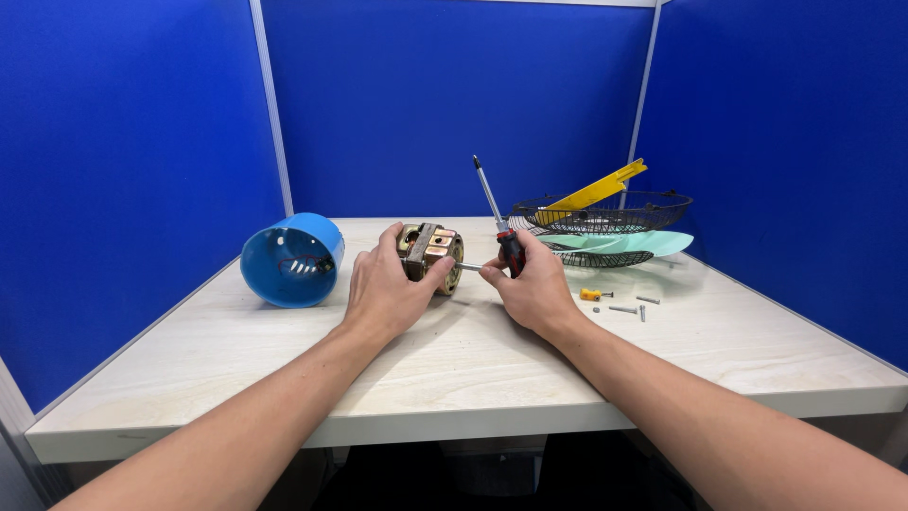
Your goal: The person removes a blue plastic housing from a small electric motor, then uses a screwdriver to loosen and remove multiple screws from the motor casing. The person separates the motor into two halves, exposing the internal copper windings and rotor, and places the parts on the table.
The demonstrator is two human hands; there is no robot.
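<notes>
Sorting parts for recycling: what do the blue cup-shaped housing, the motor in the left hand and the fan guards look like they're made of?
Blue cup-shaped housing: likely moulded plastic, smooth even colour. Motor with copper-coloured windings: metal, dull steel-looking core with coppery coils. Black wire fan guards: thin metal wire, apparently coated dark.

Pale wooden table (454, 378) — blue housing (291, 259), screws (632, 308)

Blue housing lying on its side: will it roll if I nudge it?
Probably: the blue housing is round and rests on its curved wall on the smooth table. It looks like thin hollow plastic, so likely light. It seems to taper, so it may roll in an arc.
</notes>
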